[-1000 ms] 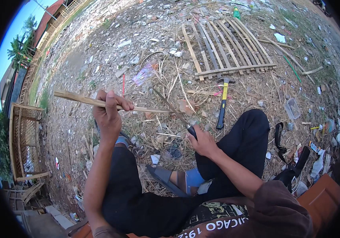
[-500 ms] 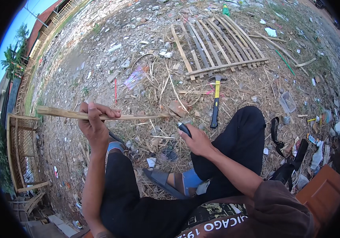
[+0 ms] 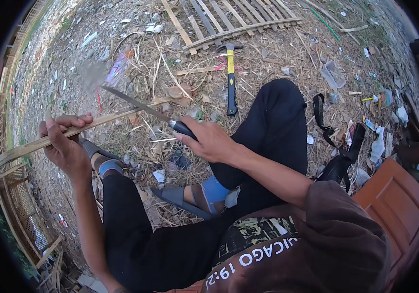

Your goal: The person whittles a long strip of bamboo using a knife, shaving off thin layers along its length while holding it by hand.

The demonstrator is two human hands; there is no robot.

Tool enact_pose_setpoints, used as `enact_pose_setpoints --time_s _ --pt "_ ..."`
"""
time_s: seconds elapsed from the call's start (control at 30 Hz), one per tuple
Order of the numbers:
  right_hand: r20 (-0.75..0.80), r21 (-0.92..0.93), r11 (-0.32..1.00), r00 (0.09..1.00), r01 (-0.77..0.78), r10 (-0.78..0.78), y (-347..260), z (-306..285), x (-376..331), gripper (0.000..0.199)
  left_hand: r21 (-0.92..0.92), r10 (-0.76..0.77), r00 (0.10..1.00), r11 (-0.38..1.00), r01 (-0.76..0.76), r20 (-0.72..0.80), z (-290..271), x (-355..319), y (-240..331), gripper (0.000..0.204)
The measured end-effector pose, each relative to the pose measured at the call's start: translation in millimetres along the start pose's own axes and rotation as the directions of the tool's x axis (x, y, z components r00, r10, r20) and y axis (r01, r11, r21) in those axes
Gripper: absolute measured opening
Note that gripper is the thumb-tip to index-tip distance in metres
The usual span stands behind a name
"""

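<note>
My left hand (image 3: pixel 65 144) grips a long thin bamboo strip (image 3: pixel 107 121) that runs from the lower left up toward the middle. A long knife (image 3: pixel 136 105) with a dark handle is held in my right hand (image 3: pixel 209 139); its blade points up and left and lies across the strip, and the tip is blurred. I sit on the ground with legs in dark trousers and blue-strapped sandals (image 3: pixel 190 195).
A hammer (image 3: pixel 230 73) with a yellow and black handle lies on the littered dry grass ahead. A slatted bamboo panel (image 3: pixel 229 22) lies beyond it. Black straps (image 3: pixel 339 156) and scraps are at the right, an orange wooden panel (image 3: pixel 395 205) at the lower right, a bamboo lattice frame (image 3: pixel 24 205) at the left.
My right hand has lifted from near my knee and brought the knife blade up across the bamboo strip. The left hand still holds the strip, now lower and farther left in view.
</note>
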State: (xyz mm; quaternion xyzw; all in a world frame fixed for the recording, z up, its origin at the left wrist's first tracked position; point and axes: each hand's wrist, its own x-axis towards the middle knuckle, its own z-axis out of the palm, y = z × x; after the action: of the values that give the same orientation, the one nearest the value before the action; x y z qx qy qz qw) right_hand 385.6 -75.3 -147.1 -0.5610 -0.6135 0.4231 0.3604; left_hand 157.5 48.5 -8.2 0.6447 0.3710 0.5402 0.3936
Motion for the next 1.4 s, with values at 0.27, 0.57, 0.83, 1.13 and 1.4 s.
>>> enact_pose_setpoints --time_s 0.27,0.57,0.83,1.13,1.4 --pt "-0.049 -0.103 0.939 0.945 -0.327 0.323 86.5 16.8 6.4 0.035 0.057 -0.011 1.0 0.998 0.009 0.028 -13.9 -1.9 -5.3 0.028" --pt "0.066 0.038 0.894 0.894 -0.446 0.443 72.9 15.0 17.9 0.041 0.05 0.001 0.999 0.999 -0.004 0.053 -0.6 -5.2 7.3 0.027" --pt "0.041 -0.052 0.972 0.972 -0.228 0.231 35.6 6.3 6.0 0.038 0.066 0.039 0.999 0.997 -0.04 0.017 1.3 -2.6 7.5 0.027" --pt "0.018 -0.102 0.912 0.916 -0.398 0.401 63.4 8.1 10.3 0.038 0.092 0.025 1.0 0.995 -0.025 -0.004 0.2 -6.0 5.0 0.028" --pt "0.012 -0.169 0.873 0.884 -0.458 0.467 73.2 13.4 -0.9 0.041 0.057 -0.012 1.0 0.998 0.013 -0.019 -8.3 -10.4 3.9 0.029"
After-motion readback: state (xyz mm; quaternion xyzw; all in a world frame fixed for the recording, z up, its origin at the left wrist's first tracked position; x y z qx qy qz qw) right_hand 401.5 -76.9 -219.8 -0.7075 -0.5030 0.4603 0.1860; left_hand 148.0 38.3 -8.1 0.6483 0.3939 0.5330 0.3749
